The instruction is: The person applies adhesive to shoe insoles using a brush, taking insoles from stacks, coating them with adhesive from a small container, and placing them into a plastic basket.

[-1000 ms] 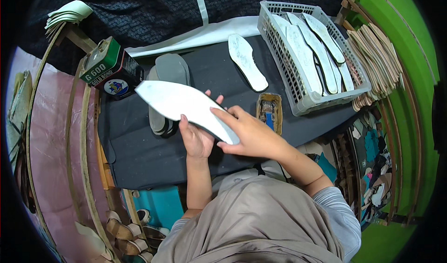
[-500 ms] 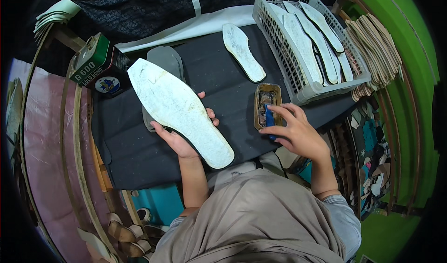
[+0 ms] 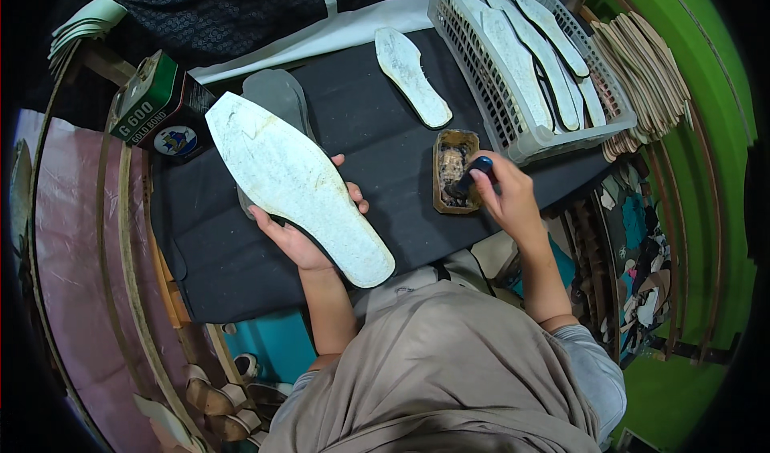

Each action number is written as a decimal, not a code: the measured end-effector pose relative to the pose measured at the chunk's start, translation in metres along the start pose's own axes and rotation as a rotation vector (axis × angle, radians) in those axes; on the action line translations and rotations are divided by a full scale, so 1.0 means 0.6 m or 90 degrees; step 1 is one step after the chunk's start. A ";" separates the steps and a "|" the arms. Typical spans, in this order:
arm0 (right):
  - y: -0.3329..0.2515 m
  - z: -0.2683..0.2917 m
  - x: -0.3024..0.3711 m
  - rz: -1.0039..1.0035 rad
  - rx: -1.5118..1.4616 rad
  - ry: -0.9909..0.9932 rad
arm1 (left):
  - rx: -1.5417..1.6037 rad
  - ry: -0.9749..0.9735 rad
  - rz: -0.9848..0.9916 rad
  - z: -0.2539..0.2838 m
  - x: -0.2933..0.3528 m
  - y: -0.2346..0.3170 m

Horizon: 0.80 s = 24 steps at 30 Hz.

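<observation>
My left hand (image 3: pixel 293 243) holds a large white insole (image 3: pixel 285 176) from beneath. Thumb and fingertips show at opposite edges, and the pale face is turned up with the pointed end far left. In my right hand (image 3: pixel 512 195) is a brush with a blue handle (image 3: pixel 481 164), pinched between thumb and fingers. Its dark lower end reaches into a small crusted tub (image 3: pixel 457 208), where brownish, sticky-looking stuff lies; the tip is hard to make out. Beyond the tub, another white insole (image 3: pixel 413 80) rests on the dark table (image 3: pixel 361 92).
A grey plastic crate (image 3: pixel 553 142) of white insoles stands at the back right, beside a stack of tan sole-shaped pieces (image 3: pixel 642 84). Grey sole-shaped pieces (image 3: pixel 277 92) lie behind the held insole. A green and black tin (image 3: pixel 164 104) stands at the far left.
My right hand has closed around the brush and tilted its handle up to the right, where before the fingers were spread over it. The left hand still holds the insole.
</observation>
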State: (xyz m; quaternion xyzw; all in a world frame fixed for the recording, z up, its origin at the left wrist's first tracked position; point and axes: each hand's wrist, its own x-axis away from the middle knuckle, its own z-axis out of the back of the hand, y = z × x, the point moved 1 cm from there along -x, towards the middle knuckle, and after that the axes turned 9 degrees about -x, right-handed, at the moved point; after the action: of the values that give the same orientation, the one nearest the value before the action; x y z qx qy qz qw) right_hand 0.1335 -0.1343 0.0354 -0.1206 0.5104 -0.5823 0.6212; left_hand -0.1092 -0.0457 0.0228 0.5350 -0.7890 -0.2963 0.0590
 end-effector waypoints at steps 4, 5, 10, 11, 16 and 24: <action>-0.013 0.009 0.000 0.013 0.010 0.008 | -0.015 0.010 0.010 0.001 0.001 -0.003; -0.014 0.009 0.000 0.021 0.012 0.008 | -0.015 0.010 0.011 0.001 0.002 -0.004; -0.005 0.006 0.000 0.001 -0.005 -0.027 | -0.015 0.011 0.014 -0.002 0.002 -0.008; -0.007 0.008 0.000 -0.020 -0.003 -0.026 | -0.016 0.012 0.012 -0.002 0.003 -0.008; -0.025 0.023 -0.003 0.002 -0.328 0.253 | -0.044 0.025 0.012 -0.004 0.005 -0.010; -0.111 0.015 -0.012 0.163 -0.516 0.097 | -0.099 -0.007 0.130 -0.011 0.014 -0.041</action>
State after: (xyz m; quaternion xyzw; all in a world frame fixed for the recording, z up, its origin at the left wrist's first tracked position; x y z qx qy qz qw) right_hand 0.1022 -0.1519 0.0925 -0.2474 0.7532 -0.2603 0.5511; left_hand -0.0899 -0.0619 0.0135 0.4444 -0.8143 -0.3516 0.1257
